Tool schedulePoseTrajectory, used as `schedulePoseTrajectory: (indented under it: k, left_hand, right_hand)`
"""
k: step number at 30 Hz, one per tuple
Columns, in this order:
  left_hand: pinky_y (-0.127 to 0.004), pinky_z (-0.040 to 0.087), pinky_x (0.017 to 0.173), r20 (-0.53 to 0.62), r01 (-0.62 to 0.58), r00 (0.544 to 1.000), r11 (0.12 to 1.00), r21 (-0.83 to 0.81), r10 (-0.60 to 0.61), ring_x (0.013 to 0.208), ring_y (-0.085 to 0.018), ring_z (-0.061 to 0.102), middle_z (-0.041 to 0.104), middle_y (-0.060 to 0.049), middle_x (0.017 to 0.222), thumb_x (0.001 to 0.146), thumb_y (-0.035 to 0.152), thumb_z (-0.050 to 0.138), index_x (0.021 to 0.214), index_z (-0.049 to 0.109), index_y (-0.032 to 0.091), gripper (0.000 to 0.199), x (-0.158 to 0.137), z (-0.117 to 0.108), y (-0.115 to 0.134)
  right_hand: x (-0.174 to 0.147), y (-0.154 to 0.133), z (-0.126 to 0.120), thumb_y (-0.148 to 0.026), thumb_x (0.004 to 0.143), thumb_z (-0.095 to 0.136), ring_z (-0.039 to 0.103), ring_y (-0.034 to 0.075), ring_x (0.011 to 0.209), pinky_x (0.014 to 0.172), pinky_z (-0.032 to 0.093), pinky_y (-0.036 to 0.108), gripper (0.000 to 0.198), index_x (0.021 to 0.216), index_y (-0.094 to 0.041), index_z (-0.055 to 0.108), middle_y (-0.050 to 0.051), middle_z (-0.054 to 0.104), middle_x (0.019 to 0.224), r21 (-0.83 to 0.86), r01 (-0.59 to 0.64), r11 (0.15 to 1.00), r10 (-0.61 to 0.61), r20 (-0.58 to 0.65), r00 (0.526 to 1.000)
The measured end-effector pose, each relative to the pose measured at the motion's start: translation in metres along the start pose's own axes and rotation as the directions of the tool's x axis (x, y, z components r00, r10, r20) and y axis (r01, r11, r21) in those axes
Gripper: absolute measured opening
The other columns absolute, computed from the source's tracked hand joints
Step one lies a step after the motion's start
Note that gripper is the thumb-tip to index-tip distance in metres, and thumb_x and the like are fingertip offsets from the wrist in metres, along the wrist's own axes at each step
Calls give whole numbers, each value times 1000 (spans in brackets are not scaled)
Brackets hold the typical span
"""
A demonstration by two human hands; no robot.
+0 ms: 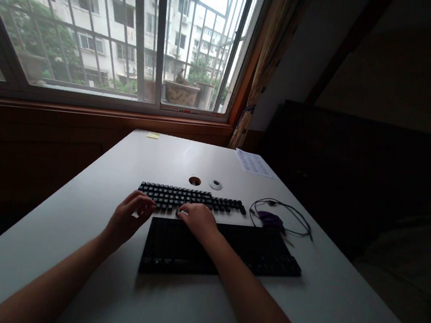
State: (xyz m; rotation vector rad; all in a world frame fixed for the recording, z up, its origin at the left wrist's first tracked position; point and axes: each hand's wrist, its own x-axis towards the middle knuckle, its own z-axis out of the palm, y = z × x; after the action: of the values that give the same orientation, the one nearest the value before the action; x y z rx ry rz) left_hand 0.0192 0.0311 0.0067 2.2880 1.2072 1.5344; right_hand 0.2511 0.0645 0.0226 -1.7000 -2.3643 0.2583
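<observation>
Nearest: black keyboard (260, 243), flat on white desk (77, 202), under the right forearm; too dark to tell which keys are fitted. Probably rigid, moderate weight; best held by its short ends. Left hand (125, 218) half-curled just off its upper left corner, thumb near fingers; can't tell if it grips anything. Right hand (198, 218) reaches over the keyboard, fingertips down at the loose keycaps (175, 196); pinch or mere touch unclear. Caps sit in rows just beyond the keyboard: likely light, stiff, smooth, easily scattered; pinch by opposite sides. Right: purple cloth (272, 221), looped cable (298, 209). Farther: round cover (216, 184), printed paper (254, 163), yellow note (153, 135), barred window (158, 44).
</observation>
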Motion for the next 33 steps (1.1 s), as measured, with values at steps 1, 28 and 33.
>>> schedulePoseTrajectory:
  k: [1,28,33]
  left_hand:
    - [-22,48,58,0,0,1000,1000,-3,0,67,-11,55,57,-3,89,91,22,60,93,62,19,4,0,0,0]
    - [-24,46,59,47,5,999,1000,-12,-4,67,-11,53,55,-2,87,93,19,57,95,60,19,4,-2,2,-5]
    - [-23,45,58,74,-4,997,1000,-22,5,65,-11,52,55,-2,86,93,20,56,96,61,20,6,-4,3,-4]
  right_hand:
    - [0,1,1,-41,91,57,68,19,101,85,48,28,25,108,-32,73,1,75,107,1,-2,1000,2,-1,1000]
    - [-18,-9,-4,-24,94,48,66,19,89,72,49,28,36,124,-36,63,4,63,107,-157,123,980,-124,9,992]
    - [-16,-14,-2,-23,92,50,65,19,89,71,49,28,35,123,-32,64,5,62,108,-168,116,979,-116,7,993]
